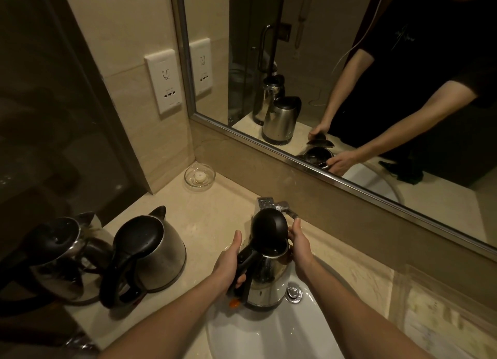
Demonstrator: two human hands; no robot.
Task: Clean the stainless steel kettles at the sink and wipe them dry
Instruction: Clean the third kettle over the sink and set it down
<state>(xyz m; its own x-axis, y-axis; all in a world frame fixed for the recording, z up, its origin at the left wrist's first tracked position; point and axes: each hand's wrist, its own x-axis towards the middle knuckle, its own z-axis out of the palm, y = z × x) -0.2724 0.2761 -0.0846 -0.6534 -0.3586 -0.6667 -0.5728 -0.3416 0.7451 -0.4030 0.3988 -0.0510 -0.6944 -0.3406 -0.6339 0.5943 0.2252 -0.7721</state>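
A stainless steel kettle point(267, 280) with its black lid raised stands over the white sink point(258, 334), under the chrome faucet point(271, 204). My left hand point(228, 264) grips its black handle. My right hand point(300, 244) holds the kettle's upper right side near the rim, fingers reaching toward the faucet. Two more steel kettles stand on the counter to the left: one with a black lid point(150, 253) nearest the sink, another point(57, 253) at the far left in shadow.
A glass dish point(199, 175) with a small white item sits in the counter's back corner. A wall socket plate point(164, 84) is above it. The mirror point(349, 76) behind the sink reflects the kettles and my arms. The sink drain point(293, 293) shows beside the kettle.
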